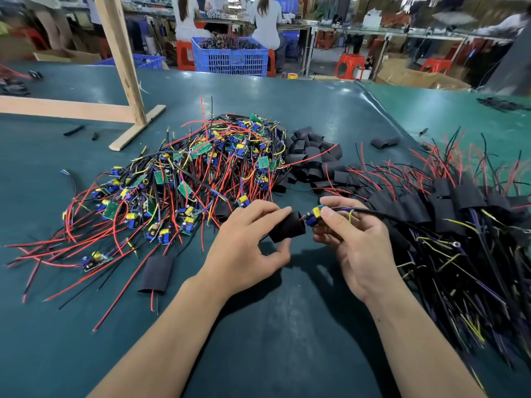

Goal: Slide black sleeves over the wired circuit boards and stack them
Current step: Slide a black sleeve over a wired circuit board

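Note:
My left hand [247, 248] pinches a black sleeve [287, 227] between fingers and thumb, its open end facing right. My right hand [353, 239] pinches a wired circuit board [313, 215] with blue and yellow parts, its red wire tips reaching into the sleeve's mouth. The board's black, purple and yellow wires trail off to the right. A big pile of bare wired boards [184, 179] lies to the left. Loose black sleeves [313, 159] are heaped behind my hands. Sleeved boards [448, 208] are stacked at the right.
One sleeved board [156, 272] lies alone on the green table [273, 326] left of my left forearm. A wooden frame [126, 81] stands at the back left. A blue crate [230, 60], red stools and seated people are beyond the table's far edge.

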A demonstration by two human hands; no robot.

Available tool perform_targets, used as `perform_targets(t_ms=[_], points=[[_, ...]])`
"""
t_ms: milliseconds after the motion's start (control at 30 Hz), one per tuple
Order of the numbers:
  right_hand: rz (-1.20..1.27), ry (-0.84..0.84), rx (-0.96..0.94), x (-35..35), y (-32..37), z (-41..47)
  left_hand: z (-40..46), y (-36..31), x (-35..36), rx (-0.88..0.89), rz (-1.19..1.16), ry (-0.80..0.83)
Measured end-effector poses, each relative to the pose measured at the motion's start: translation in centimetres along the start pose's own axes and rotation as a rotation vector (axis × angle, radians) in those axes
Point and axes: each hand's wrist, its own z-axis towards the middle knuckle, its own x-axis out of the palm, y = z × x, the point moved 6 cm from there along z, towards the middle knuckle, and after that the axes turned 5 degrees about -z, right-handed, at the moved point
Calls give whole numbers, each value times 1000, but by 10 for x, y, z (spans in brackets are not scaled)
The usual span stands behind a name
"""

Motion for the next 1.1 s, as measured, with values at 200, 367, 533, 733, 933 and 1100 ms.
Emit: perform_targets(t_ms=[200, 367, 533, 733, 933, 1100], points=[[71, 8, 63, 2, -4, 0, 0, -2, 0, -3, -48, -12], [34, 30, 53, -1, -2, 0, 0, -3, 1, -18, -55, 7], [-50, 38, 28, 1, -3, -1, 0, -6, 0, 1, -76, 2], [-69, -66, 9, -1, -7, -1, 1, -8, 0, -5, -106, -51], [-117, -58, 3, 2, -7, -2, 1, -8, -2, -27, -90, -83], [-118, -45, 20, 5, -8, -3, 1, -10, -2, 0, -104, -94]])
